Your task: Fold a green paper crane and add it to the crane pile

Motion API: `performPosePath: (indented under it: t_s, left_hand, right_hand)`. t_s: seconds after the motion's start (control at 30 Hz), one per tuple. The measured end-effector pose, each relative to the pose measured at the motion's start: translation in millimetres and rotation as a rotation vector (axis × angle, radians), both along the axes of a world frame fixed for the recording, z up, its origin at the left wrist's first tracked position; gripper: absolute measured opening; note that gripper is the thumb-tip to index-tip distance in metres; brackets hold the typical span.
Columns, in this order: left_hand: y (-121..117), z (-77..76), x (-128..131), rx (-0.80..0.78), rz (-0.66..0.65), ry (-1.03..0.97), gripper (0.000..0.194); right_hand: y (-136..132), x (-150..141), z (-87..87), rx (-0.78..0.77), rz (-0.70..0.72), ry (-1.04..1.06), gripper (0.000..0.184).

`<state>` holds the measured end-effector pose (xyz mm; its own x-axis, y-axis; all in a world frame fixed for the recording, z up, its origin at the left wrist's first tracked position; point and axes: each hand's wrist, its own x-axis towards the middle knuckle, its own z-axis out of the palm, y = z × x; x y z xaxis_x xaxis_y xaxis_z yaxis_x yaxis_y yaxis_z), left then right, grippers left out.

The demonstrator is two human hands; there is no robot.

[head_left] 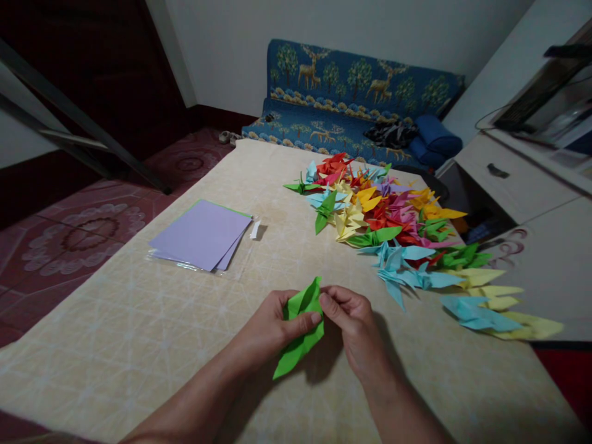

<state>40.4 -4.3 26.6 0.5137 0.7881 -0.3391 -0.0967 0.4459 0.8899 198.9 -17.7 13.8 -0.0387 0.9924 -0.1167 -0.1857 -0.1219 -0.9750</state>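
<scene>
A partly folded green origami paper (303, 348) is held between both hands above the near part of the table. My left hand (277, 320) grips its left side, with the thumb lying across the front and the fingers behind. At the paper's upper right edge, my right hand (351, 314) pinches it between thumb and fingers. Some of the right fingertips are hidden. To the right lies a pile of folded paper cranes (383, 213) in many colours. A stack of purple square paper sheets (203, 234) rests on a clear plastic wrapper at the left.
A patterned cream cloth covers the table (139, 333). A small white paper scrap (255, 230) lies beside the stack. Behind the table stands a blue sofa (319, 126); a white cabinet (527, 185) is at the right, and a metal ladder (78, 117) leans at the left.
</scene>
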Motion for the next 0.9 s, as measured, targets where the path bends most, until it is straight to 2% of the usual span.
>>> performPosePath:
  t_s: [0.13, 0.23, 0.37, 0.47, 0.53, 0.67, 0.9]
  left_hand:
    - [0, 0.6, 1, 0.015, -0.021, 0.036, 0.036]
    - [0, -1.7, 3, 0.061, 0.018, 0.065, 0.032]
    - [1, -5.9, 5, 0.309, 0.117, 0.273, 0.021]
    - [0, -6.8, 6, 0.495, 0.115, 0.41, 0.014]
    - [-1, -7.0, 7, 0.559, 0.098, 0.455, 0.014]
    - [-1, -8.6, 7, 0.584, 0.086, 0.501, 0.014]
    - [-3, -12.0, 9, 0.565, 0.016, 0.482, 0.016]
  right_hand:
    - [1, 1, -3.0, -0.002, -0.047, -0.015, 0.014]
    - [-1, 0, 1.4, 0.059, -0.134, -0.102, 0.019]
    - [-2, -7, 8.2, 0.18, -0.197, -0.322, 0.015]
    - [-2, -12, 8.1, 0.23, -0.225, -0.462, 0.006]
    - [-1, -14, 6.2, 0.259, -0.248, -0.515, 0.006]
    - [1, -14, 2.4, 0.261, -0.304, -0.565, 0.003]
    - [7, -13, 2.7, 0.339, -0.361, -0.647, 0.012]
